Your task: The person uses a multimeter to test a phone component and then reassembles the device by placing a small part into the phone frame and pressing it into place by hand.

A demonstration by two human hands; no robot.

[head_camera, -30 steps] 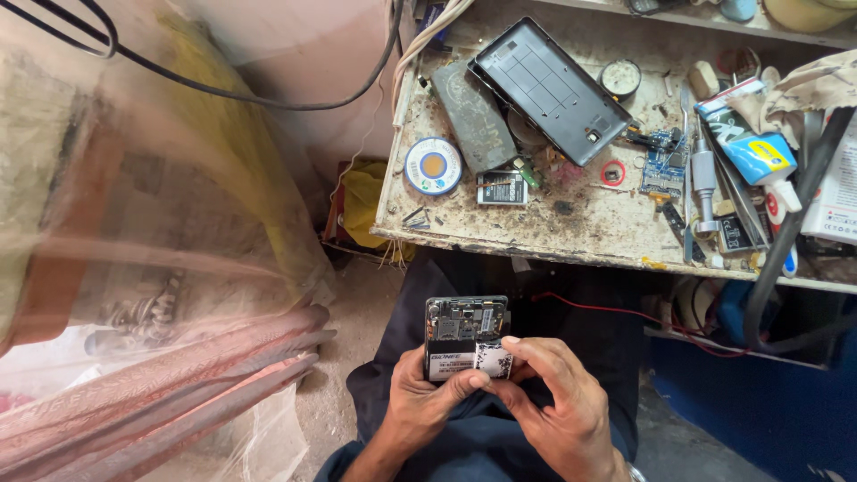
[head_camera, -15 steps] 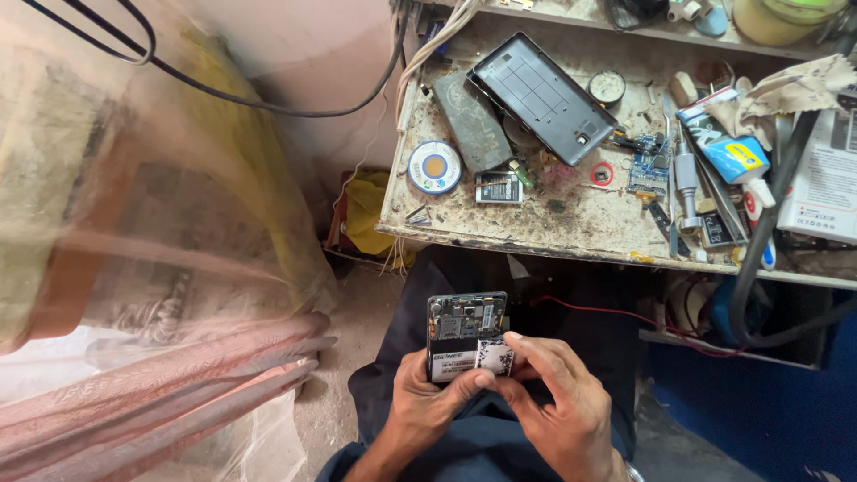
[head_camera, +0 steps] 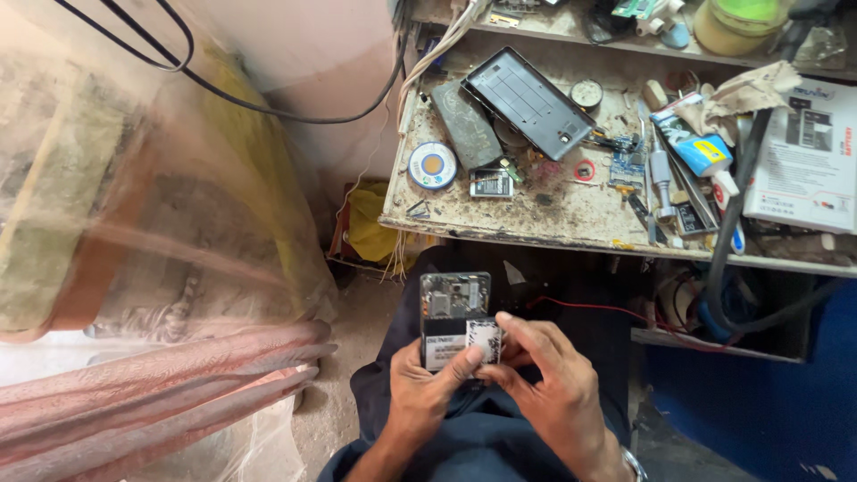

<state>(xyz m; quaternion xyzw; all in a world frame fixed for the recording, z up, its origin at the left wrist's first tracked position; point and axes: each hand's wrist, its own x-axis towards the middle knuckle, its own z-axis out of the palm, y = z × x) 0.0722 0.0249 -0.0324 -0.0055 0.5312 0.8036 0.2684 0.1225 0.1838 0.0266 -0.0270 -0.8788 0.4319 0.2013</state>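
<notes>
Over the lap, we note both hands' grip closed on the opened back-less grey phone (head_camera: 456, 314): left hand (head_camera: 427, 393) cradling, right hand (head_camera: 546, 386) at the white-labelled battery (head_camera: 461, 344); its seating appears underway, next needing careful thumb pressure.

- A small phone repair workshop.
- A stained, grimy desk (head_camera: 571, 210) carries a phone back cover (head_camera: 528, 103), a loose battery (head_camera: 491, 184), a small circuit board (head_camera: 627, 163) and a solder reel (head_camera: 432, 165).
- Cables (head_camera: 268, 98) trail along the wall.
</notes>
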